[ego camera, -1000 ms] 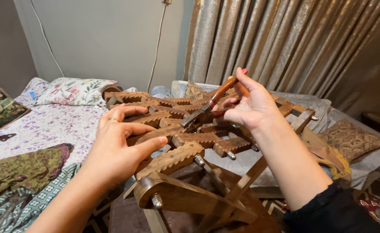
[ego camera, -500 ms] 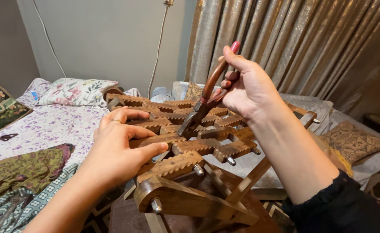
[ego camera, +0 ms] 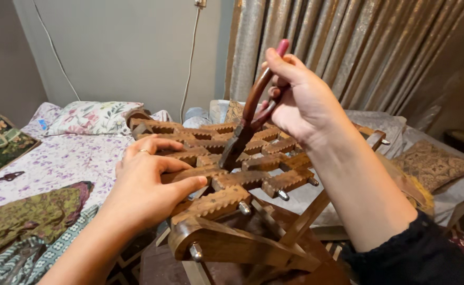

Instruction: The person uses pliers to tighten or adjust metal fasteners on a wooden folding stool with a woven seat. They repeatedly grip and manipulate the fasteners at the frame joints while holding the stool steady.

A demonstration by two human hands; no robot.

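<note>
The right hand (ego camera: pixel 300 100) has risen toward the upper centre, tilting the red-handled metal pliers (ego camera: pixel 253 113) steeper; fingers closed on the handles, tips on the brown carved wooden lattice rack (ego camera: pixel 232 174) mid-frame. The left hand (ego camera: pixel 147 184) stays spread, pressing its slats.

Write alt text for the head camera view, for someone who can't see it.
A person's right hand holds pliers tip-down against a carved wooden folding rack, while the left hand rests spread on its slats. Behind lie a bed with a floral sheet, a pillow and curtains.
</note>
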